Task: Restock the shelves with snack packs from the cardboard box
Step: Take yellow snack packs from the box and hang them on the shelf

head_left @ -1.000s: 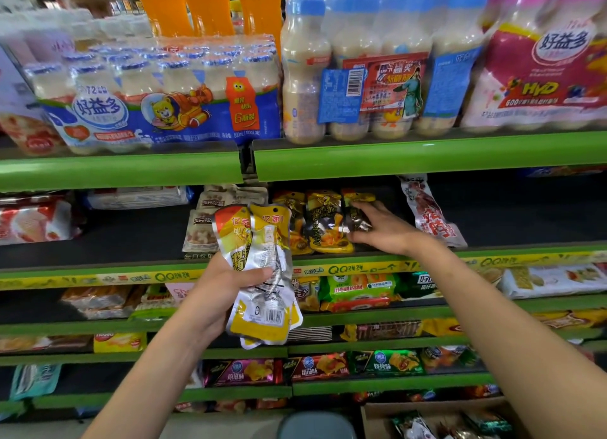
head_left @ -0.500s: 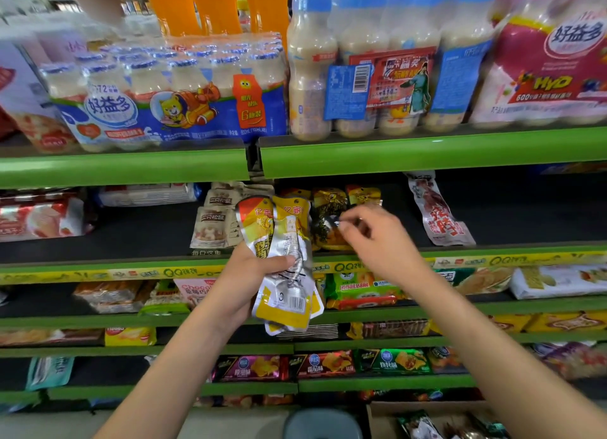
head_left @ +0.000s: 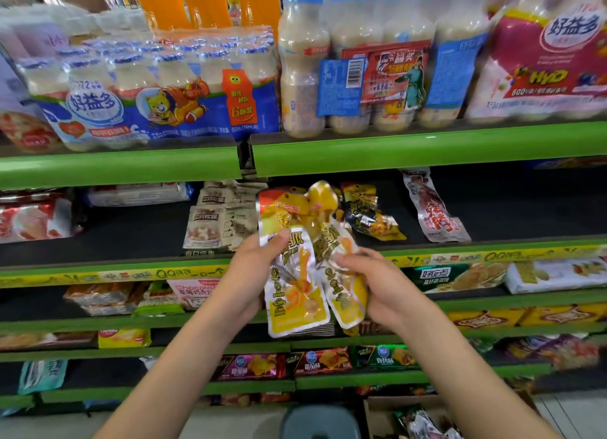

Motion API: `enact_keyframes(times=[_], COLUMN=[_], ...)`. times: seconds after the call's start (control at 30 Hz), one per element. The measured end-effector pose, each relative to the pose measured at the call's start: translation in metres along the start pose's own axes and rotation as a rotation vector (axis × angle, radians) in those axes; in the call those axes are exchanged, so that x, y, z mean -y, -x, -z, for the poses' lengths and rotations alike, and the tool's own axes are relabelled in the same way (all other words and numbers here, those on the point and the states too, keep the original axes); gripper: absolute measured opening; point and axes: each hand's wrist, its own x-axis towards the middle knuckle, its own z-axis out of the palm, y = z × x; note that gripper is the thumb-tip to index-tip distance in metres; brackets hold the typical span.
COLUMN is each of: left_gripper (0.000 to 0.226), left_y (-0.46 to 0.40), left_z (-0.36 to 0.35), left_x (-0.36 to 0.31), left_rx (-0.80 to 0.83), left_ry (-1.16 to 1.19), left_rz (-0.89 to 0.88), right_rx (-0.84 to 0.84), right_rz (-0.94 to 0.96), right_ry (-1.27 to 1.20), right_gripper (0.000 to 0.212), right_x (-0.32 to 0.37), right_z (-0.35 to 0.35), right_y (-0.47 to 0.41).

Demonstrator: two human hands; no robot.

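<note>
A bunch of yellow-and-silver snack packs (head_left: 297,284) hangs in front of the second shelf (head_left: 476,251). My left hand (head_left: 253,267) grips the bunch from the left, thumb across the front. My right hand (head_left: 371,281) holds the right-hand pack (head_left: 341,287) of the bunch, fingers curled on its side. Dark yellow snack packs (head_left: 371,216) lie on the shelf just behind. The cardboard box (head_left: 387,412) stands on the floor at the bottom right with more packs inside.
Drink bottle multipacks (head_left: 157,90) fill the top shelf. White nut packs (head_left: 213,221) and a red-and-white pack (head_left: 433,208) flank the yellow ones. Lower shelves hold biscuit and chip packs (head_left: 322,361). A grey round stool top (head_left: 318,422) sits below me.
My right hand drew back from the shelf, leaving the dark yellow packs there, and came down onto the bunch. The bunch turned so its printed fronts face me.
</note>
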Motion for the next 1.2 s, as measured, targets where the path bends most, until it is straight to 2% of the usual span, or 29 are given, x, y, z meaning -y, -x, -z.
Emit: enact_keyframes(times=[0.1, 0.2, 0.33, 0.43, 0.53, 0.67, 0.77, 0.93, 1.0, 1.1, 1.2], left_gripper=[0.011, 0.034, 0.016, 0.012, 0.016, 0.010, 0.015, 0.041, 0.039, 0.035, 0.036], left_y=[-0.003, -0.004, -0.003, -0.002, -0.002, -0.002, -0.003, -0.001, -0.002, -0.002, -0.002], left_z=[0.011, 0.016, 0.016, 0.011, 0.008, 0.007, 0.009, 0.009, 0.009, 0.011, 0.010], left_x=[-0.003, -0.005, -0.006, -0.005, -0.002, -0.003, -0.003, -0.004, -0.003, -0.003, -0.004], left_rx=[-0.021, -0.041, -0.035, -0.003, 0.011, 0.041, 0.067, 0.072, 0.083, 0.096, 0.086], left_ry=[0.036, 0.099, 0.128, 0.096, 0.048, 0.023, 0.074, 0.155, 0.151, 0.154, 0.146], left_rz=[-0.012, -0.002, 0.005, 0.000, -0.025, -0.023, -0.005, 0.024, 0.021, 0.013, 0.005], right_rx=[0.015, 0.065, 0.084, 0.115, 0.093, 0.029, 0.032, 0.064, 0.049, 0.060, 0.056], right_rz=[-0.051, -0.047, -0.027, -0.021, -0.020, -0.033, -0.057, -0.078, -0.092, -0.103, -0.108], right_ry=[-0.145, -0.234, -0.286, -0.271, -0.247, -0.273, -0.309, -0.323, -0.335, -0.338, -0.345], right_gripper=[0.039, 0.042, 0.039, 0.026, 0.015, 0.034, 0.030, 0.041, 0.049, 0.043, 0.045], right_x=[-0.007, -0.018, -0.024, -0.026, -0.024, -0.021, -0.020, -0.020, -0.020, -0.020, -0.020], right_z=[0.010, 0.015, 0.017, 0.020, 0.019, 0.019, 0.020, 0.022, 0.023, 0.024, 0.024], right_y=[0.002, 0.000, -0.002, -0.003, -0.003, -0.003, -0.001, 0.002, 0.002, 0.003, 0.003])
